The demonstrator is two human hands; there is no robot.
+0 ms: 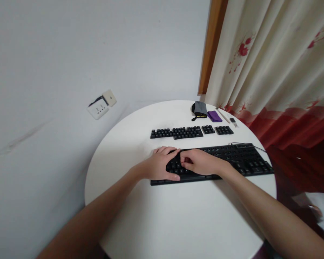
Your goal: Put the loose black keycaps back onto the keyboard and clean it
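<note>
A black keyboard [239, 154] lies across the white table. Over its left end rests my left hand [159, 163], fingers and thumb spread apart against the keys and edges. Just right of it, my right hand [197, 160] is closed, with curled fingers down at the keys [175, 167]; whatever the fingertips pinch is hidden. Keycaps remain seated between and below my hands, while much of the upper right area looks bare of them. Behind the keyboard, loose black keycaps [187, 132] stand in grouped rows, with smaller blocks of keycaps [224, 130] to the right.
At the back of the round table [118, 144] are a grey pouch [200, 109], a folded purple cloth [214, 116], a slim brush-like stick [223, 115] and a small dark-and-clear tool [233, 122]. A wall with a socket [98, 108] stands left, a curtain [272, 72] right.
</note>
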